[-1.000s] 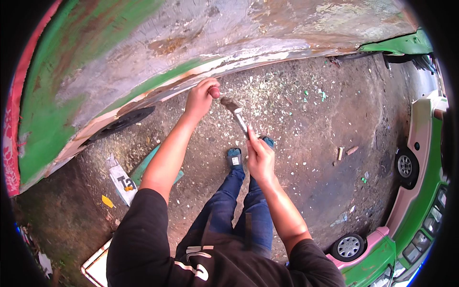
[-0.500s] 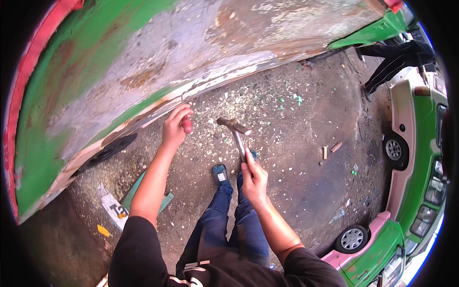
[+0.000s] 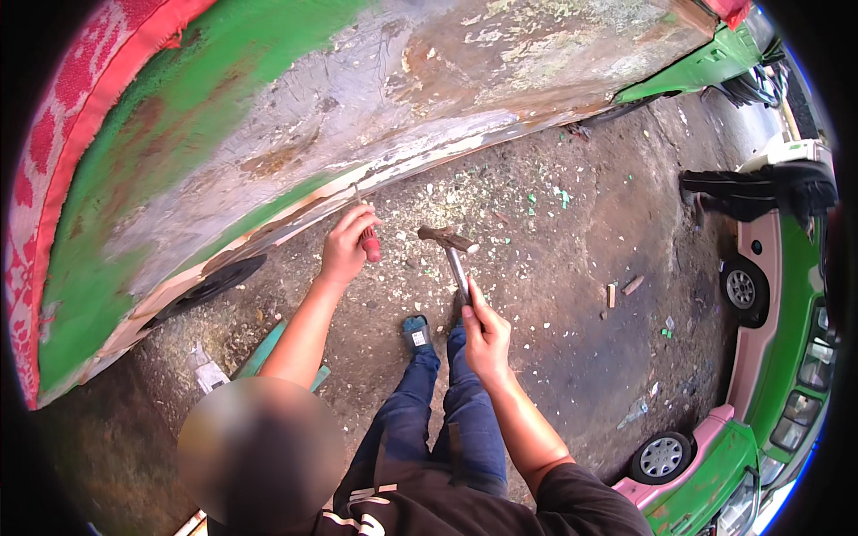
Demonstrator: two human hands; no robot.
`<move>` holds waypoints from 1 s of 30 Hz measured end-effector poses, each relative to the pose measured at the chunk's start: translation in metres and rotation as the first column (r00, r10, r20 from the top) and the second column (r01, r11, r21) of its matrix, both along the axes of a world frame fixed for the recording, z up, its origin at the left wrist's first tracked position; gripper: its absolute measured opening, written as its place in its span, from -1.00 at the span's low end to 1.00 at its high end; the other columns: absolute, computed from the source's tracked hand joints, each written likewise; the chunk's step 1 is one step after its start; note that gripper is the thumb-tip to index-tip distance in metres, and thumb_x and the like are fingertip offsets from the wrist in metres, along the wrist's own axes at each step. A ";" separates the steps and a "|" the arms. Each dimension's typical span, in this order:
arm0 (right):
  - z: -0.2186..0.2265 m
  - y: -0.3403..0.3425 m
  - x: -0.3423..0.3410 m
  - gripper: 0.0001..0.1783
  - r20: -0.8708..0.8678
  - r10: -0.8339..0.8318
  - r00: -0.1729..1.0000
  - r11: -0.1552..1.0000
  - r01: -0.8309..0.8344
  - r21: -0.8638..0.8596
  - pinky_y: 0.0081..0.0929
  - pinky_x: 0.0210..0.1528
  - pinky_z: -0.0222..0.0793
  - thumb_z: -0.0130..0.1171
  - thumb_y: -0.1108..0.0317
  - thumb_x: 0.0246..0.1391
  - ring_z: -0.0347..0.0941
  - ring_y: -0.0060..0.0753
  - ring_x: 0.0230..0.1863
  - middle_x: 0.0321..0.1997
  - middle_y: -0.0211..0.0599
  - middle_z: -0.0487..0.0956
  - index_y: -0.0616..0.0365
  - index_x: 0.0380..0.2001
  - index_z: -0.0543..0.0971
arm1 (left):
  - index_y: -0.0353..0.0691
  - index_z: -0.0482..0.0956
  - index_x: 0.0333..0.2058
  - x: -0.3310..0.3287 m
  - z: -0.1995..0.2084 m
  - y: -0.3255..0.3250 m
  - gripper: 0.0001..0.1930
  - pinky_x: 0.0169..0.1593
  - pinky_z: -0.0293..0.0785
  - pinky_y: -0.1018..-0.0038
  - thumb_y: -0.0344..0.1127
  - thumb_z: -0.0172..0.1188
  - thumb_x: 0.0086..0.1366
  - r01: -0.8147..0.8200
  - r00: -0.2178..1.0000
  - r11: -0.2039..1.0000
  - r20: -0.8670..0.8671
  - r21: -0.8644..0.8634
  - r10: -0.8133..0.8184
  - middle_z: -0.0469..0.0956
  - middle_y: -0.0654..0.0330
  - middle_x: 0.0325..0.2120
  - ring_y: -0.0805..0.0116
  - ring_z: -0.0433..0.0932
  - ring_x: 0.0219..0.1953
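Note:
My left hand (image 3: 347, 246) is closed around the red handle of a screwdriver (image 3: 371, 246). Its thin shaft points up to the lower edge of a vehicle's side panel (image 3: 304, 134), where green paint gives way to grey, scraped and rusty patches. Whether the tip touches the metal I cannot tell. My right hand (image 3: 487, 339) grips a hammer (image 3: 450, 239) by its metal shaft. The hammer's worn head is raised to the right of the screwdriver, apart from it.
Pale paint flakes (image 3: 456, 192) litter the concrete floor. Small wooden pieces (image 3: 611, 295) lie to the right. Green-and-pink vehicles (image 3: 742, 357) stand along the right side, with a person in dark clothes (image 3: 751, 192) beside one. A blurred round patch covers my left upper arm.
Both hands, still holding the screwdriver and the hammer, sit slightly further right in view. The person in dark clothes has moved down the view, beside the parked vehicle. A blurred patch has appeared.

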State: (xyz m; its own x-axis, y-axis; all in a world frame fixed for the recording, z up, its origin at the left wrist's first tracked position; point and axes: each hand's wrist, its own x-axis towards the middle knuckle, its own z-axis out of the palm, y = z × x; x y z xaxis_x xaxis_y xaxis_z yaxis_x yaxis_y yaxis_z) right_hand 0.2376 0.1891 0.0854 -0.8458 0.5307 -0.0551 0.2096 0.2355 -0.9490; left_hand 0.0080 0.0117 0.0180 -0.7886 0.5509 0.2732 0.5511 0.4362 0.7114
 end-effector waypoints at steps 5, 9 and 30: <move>-0.009 0.012 0.010 -0.51 0.051 -0.027 0.998 0.998 0.029 -0.047 -0.62 -0.20 0.39 0.15 0.51 0.26 0.46 -0.63 -0.36 -0.37 -0.24 0.61 0.15 0.25 0.48 | -0.14 0.63 -0.19 0.008 0.001 0.005 -0.63 -0.05 0.62 0.31 -0.69 0.20 0.03 0.001 0.999 1.000 0.044 -0.013 0.000 0.60 0.15 0.00 0.08 0.64 -0.03; -0.011 0.025 0.018 -0.50 0.202 -0.013 0.979 0.992 0.039 -0.124 -0.63 -0.22 0.36 0.15 0.48 0.26 0.39 -0.66 -0.38 -0.42 -0.29 0.57 0.10 0.27 0.47 | -0.13 0.62 -0.18 0.010 0.009 0.011 -0.62 -0.06 0.62 0.32 -0.68 0.19 0.03 0.004 0.999 1.000 0.034 -0.020 -0.003 0.59 0.15 0.01 0.08 0.63 -0.02; -0.010 0.061 0.014 -0.52 0.198 -0.053 0.979 0.976 0.094 -0.199 -0.49 0.17 0.37 0.11 0.52 0.27 0.51 -0.40 0.18 0.17 -0.02 0.58 0.21 0.26 0.45 | -0.16 0.62 -0.22 0.004 0.018 0.048 -0.64 -0.01 0.58 0.29 -0.70 0.20 0.00 -0.004 1.000 1.000 0.007 -0.020 0.004 0.58 0.15 -0.02 0.08 0.60 -0.01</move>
